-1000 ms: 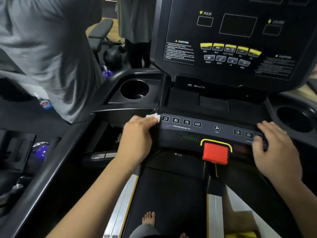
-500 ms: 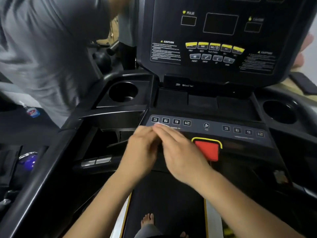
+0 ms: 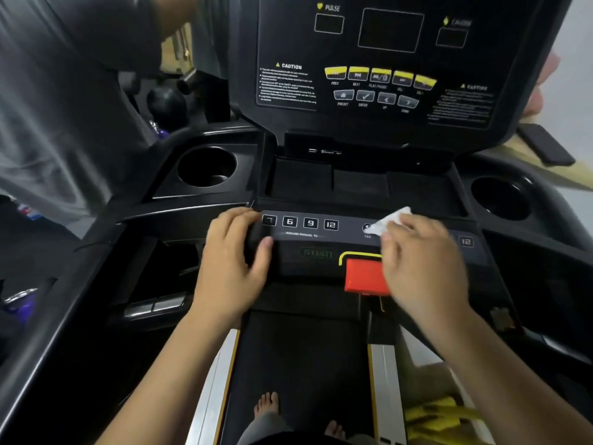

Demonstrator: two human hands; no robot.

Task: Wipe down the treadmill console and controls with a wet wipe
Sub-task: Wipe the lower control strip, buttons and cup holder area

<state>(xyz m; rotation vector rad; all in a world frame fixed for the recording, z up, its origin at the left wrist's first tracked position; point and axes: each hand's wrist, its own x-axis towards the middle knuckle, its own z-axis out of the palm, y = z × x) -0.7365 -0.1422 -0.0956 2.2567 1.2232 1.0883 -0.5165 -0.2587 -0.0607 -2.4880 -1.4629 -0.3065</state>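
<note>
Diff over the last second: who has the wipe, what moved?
The crumpled white wet wipe passed from the left hand to the right hand, which carried it rightward along the grey button strip, from the 3 key to the fan button. The left hand now grips the strip's left end. The red stop tab stayed put.
</note>
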